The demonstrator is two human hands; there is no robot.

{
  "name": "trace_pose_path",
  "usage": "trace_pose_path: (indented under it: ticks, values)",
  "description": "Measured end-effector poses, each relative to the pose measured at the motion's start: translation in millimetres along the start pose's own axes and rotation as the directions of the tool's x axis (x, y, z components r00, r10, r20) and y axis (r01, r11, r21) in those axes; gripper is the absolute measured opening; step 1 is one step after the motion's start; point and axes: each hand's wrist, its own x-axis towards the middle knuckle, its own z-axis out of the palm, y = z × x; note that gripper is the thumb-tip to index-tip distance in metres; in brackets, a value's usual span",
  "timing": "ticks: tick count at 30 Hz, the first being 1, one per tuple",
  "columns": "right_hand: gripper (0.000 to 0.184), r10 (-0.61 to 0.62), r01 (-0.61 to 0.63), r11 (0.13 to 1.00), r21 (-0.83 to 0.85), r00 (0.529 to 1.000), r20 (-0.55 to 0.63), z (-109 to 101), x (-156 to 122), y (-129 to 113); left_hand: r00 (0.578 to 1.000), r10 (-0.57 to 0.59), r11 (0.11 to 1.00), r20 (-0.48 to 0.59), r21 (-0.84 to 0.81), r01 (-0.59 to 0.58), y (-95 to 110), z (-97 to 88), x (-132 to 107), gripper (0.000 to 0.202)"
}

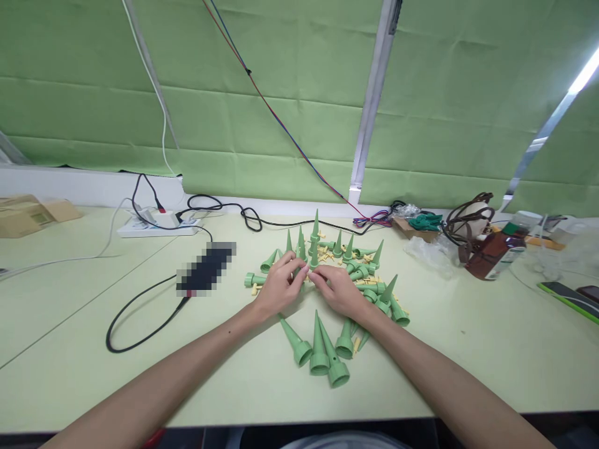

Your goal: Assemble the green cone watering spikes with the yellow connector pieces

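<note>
My left hand (281, 284) and my right hand (340, 290) meet over the middle of the table, fingertips pinched close together. Whatever lies between them is too small and too covered to name. Around them are several green plastic watering spikes, each a pointed cone with a wide collar. One spike (316, 234) stands upright just beyond my fingers, and another (294, 342) lies nearer to me. Small yellow plastic pieces (372, 282) are scattered among the spikes, mostly behind and to the right of my hands. A spike (255, 279) lies beside my left hand.
A blurred dark device (206, 268) with a black cable lies left, before a white power strip (159, 229). Cardboard (35, 215) sits far left. At right are a brown bottle (496, 251), a clear plastic bag (433, 254) and a green-edged phone (568, 299).
</note>
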Motion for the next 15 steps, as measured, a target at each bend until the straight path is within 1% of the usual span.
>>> trace_pose_path:
  ticks: [5,9,15]
  values:
    - [0.011,-0.039,0.040,0.997,0.072,0.999,-0.017,-1.4,-1.2,-2.1,1.000,-0.018,1.000,0.002,0.005,0.018,-0.2,-1.1,0.6,0.022]
    - [0.009,-0.069,0.070,0.994,0.086,0.997,-0.020,-1.0,-1.9,-0.1,1.000,-0.025,1.000,-0.002,0.017,0.025,-0.7,-1.5,0.8,0.023]
    - [0.005,-0.058,0.059,0.995,0.077,0.998,-0.017,-0.3,-1.8,1.2,1.000,-0.005,1.000,-0.002,0.028,0.005,-1.8,-0.4,0.6,0.023]
